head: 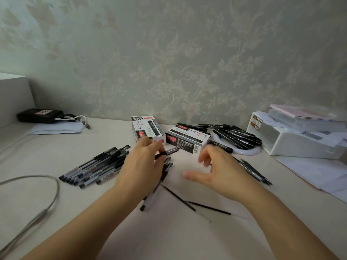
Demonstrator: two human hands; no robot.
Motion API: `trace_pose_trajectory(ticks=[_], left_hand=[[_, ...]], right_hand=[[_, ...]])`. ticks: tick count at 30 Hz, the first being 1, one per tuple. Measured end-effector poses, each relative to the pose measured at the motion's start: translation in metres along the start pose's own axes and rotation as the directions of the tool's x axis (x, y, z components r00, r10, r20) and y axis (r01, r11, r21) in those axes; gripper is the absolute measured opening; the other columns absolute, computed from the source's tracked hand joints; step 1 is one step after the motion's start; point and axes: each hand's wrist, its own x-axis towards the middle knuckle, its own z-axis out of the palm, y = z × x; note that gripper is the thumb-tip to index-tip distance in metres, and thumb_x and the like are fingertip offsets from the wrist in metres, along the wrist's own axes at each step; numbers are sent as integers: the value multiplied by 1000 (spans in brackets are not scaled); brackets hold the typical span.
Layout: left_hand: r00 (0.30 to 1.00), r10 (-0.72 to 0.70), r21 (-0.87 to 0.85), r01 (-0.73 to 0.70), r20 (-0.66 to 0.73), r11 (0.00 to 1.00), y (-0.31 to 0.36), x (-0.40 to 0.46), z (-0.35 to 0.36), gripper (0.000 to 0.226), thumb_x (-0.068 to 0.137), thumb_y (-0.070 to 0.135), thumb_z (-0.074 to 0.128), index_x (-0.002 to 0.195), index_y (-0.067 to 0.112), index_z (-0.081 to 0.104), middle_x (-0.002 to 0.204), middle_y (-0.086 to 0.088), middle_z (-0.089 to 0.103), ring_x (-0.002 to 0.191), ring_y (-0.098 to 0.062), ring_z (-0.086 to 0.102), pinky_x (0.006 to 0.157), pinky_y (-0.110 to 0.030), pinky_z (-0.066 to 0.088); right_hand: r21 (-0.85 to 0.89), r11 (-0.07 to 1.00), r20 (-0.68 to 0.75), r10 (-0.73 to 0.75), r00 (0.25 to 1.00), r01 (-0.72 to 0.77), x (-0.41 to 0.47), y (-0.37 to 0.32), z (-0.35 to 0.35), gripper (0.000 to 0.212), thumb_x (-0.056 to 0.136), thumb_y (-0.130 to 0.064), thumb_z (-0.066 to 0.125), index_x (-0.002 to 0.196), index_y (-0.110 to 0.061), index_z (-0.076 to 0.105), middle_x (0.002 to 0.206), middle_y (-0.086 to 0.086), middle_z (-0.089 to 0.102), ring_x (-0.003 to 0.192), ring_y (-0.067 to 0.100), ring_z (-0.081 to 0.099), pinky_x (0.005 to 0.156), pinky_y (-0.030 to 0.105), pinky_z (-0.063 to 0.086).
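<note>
Two black-and-white cartons carried print. The left marker box (pixel 148 129) showed the number 1120 running sideways, with Chinese characters beside it. The right marker box (pixel 187 140), lying flat, read 1120 on its top, followed by Chinese characters. It also had a red brand patch too blurred to read and a barcode on its end. A loose marker (pixel 214 126) behind it faintly showed 1120. At far left, a pink label on a black device (pixel 40 116) appeared to read 24. Labels on the white storage box (pixel 293 141) were too small to read.

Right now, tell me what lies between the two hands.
Head view: bare table between left hand and right hand, apart from a few pen ends beside the left hand, which pinches one pen.
</note>
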Motion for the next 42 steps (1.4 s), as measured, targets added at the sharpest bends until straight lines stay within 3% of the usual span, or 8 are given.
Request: trace_pose_trajectory(ticks=[3, 6, 11, 16, 21, 28, 37, 42], left_hand=[[988, -154, 174, 146, 32, 974, -3, 0, -6, 14, 92, 31, 54, 95, 21, 64, 95, 5, 50, 77, -17, 56, 66, -34, 52], [967, -235, 309, 195, 97, 931, -10, 1, -9, 19, 94, 32, 49, 97, 20, 63, 93, 4, 54, 80, -17, 57, 70, -35, 54], [938, -310, 387, 232, 154, 893, -23, 1, -12, 14, 92, 25, 49, 101, 19, 59, 101, 2, 58, 92, -20, 56, 74, -36, 53], [924, -346, 418, 253, 164, 872, -29, 2, -13, 13, 92, 22, 48, 98, 19, 59, 98, 2, 57, 88, -19, 55, 66, -32, 48], [921, -360, 424, 268, 151, 865, -28, 3, -13, 16, 92, 23, 51, 105, 18, 59, 99, -1, 51, 88, -21, 54, 65, -33, 49], [980, -176, 322, 138, 94, 937, -12, 0, -5, 21, 94, 32, 52, 109, 22, 62, 104, 1, 52, 91, -21, 57, 73, -36, 54], [977, 107, 153, -136, 185, 979, 10, -9, 6, 18, 92, 34, 50, 91, 24, 65, 89, 9, 54, 82, -17, 57, 71, -29, 46], [908, 207, 87, -255, 365, 963, 14, -20, 20, 25, 96, 42, 43, 108, 29, 62, 106, 9, 55, 101, -12, 51, 85, -28, 42]], right_hand=[[-132, 991, 273, 39, 961, -3, -5, -2, -8, 57, 47, -79, 73, 82, -35, 63, 86, -15, 60, 75, 0, 56, 60, 19, 41], [-140, 989, 361, 15, 932, 38, -7, -1, 0, 40, 56, -62, 81, 80, -33, 68, 73, -16, 63, 64, -5, 56, 52, 12, 36], [-54, 998, 228, -23, 973, 36, 5, 19, 6, 7, 74, -30, 78, 77, -30, 71, 74, -9, 68, 58, -1, 55, 54, 15, 45], [-99, 994, 20, -35, 999, 37, 15, 39, 16, 5, 81, -27, 73, 82, -32, 71, 77, -9, 64, 68, 3, 57, 70, 28, 51], [-97, 993, -75, -71, 995, 64, 20, 46, 20, 6, 82, -31, 74, 88, -32, 73, 77, -16, 63, 66, -2, 56, 65, 20, 47], [-148, 951, -526, 156, 836, -270, 21, 88, -15, 5, 88, -21, 69, 93, -22, 72, 90, -1, 70, 79, 24, 63, 69, 35, 53], [-161, 881, -439, 339, 832, -444, 24, 104, -9, 8, 89, -24, 69, 84, -19, 72, 86, 5, 70, 85, 27, 63, 70, 33, 53], [-205, 873, -421, 330, 845, -443, 24, 102, -8, 11, 92, -26, 66, 92, -16, 70, 98, 6, 66, 92, 27, 60, 73, 33, 49]])
